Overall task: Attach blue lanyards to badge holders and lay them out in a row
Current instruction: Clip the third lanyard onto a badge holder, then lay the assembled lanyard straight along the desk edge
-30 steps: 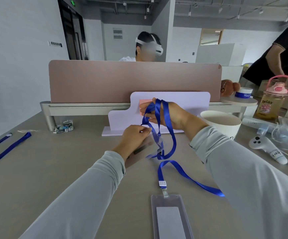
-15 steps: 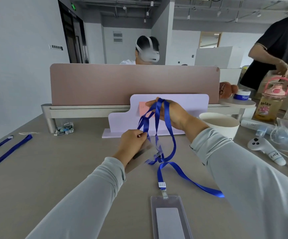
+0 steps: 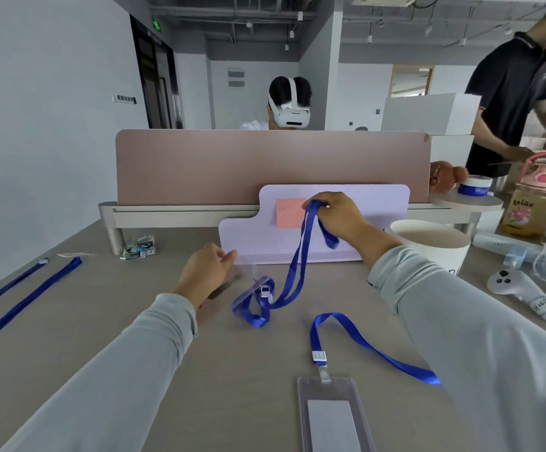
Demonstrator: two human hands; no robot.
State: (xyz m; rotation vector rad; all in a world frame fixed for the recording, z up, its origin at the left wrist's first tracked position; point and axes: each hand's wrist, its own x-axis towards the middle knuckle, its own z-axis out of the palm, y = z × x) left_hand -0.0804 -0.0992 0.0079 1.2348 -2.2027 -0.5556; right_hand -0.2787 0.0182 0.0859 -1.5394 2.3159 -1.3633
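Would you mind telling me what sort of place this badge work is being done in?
Most likely an open-plan office: the person works at a grey desk behind a pink desk divider, under an exposed-duct ceiling, with another person in a headset seated opposite.

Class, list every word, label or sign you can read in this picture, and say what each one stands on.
"Relax": on the pink-lidded bottle.
Pink sticky note: handwriting, too faint to read.
Green sign above the door: too small to read.
White controller: lettering on its handle, too blurred to be sure.
Blue-banded tub: print too small.
White cup: dark marks, mostly hidden by the sleeve.
Lanyard tag: unreadable.
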